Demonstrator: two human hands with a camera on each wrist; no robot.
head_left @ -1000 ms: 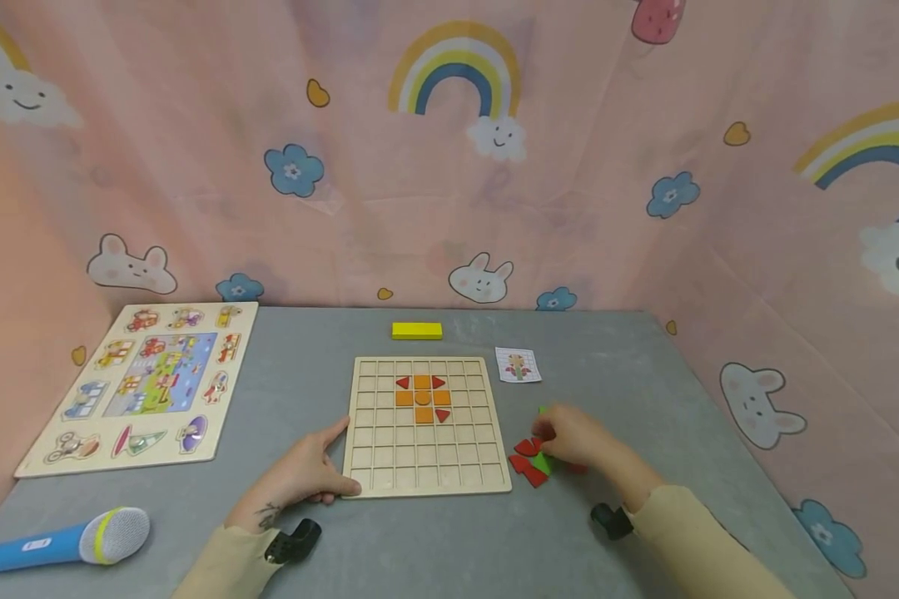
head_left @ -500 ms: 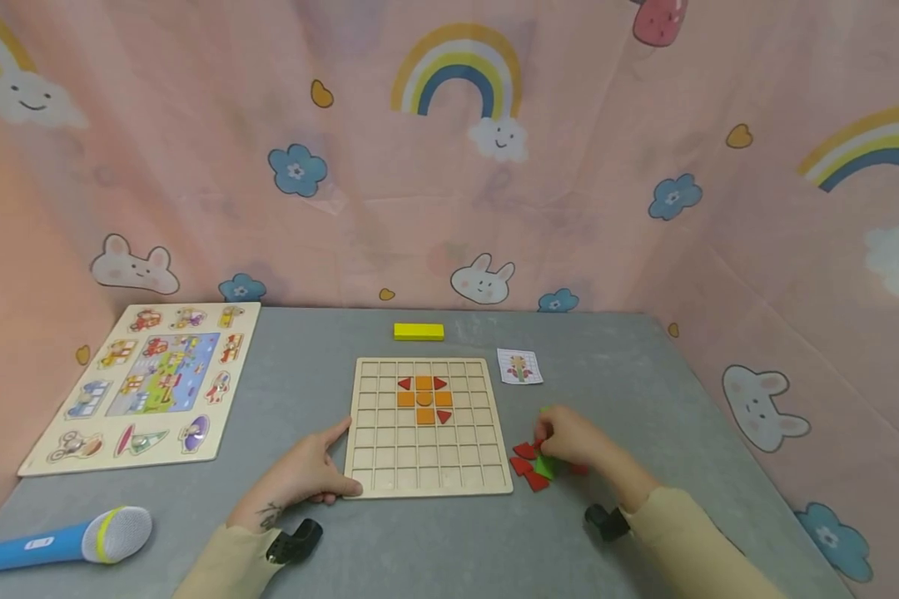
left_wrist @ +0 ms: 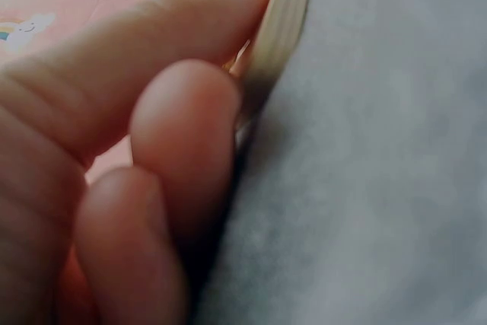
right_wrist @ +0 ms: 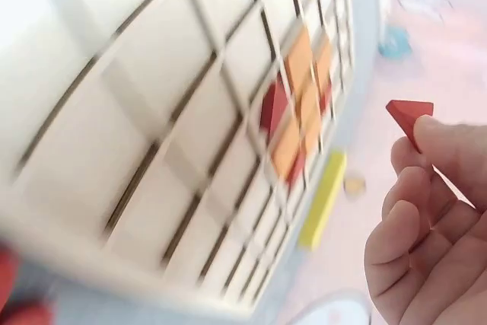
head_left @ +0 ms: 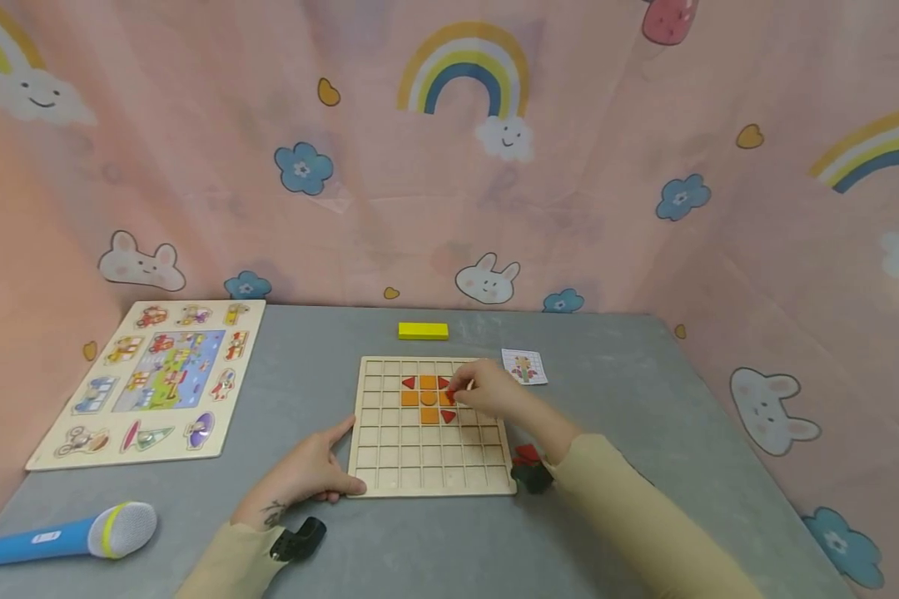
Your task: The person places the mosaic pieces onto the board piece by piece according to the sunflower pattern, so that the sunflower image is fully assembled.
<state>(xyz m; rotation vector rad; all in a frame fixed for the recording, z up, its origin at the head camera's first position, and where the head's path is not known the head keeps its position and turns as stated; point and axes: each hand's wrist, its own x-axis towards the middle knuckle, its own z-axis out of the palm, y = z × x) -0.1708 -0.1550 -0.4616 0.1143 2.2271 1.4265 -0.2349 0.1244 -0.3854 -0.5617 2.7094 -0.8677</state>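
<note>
A square wooden grid board lies on the table, with orange squares, an orange disc and red triangle pieces in its cells. At its lower left corner, my left hand touches the rim, index finger along the left side and thumb on the corner; its other fingers fold beside the edge in the left wrist view. Over the upper right of the pattern, my right hand pinches a red triangle piece between thumb and finger, raised above the board in the right wrist view.
Loose red pieces lie right of the board, partly behind the right wrist's black camera. A picture card and yellow block sit behind. On the left are a vehicle puzzle board and a blue toy microphone.
My right hand has left the loose pieces and moved left and away over the board, carrying a red triangle piece. The left hand keeps its place at the corner.
</note>
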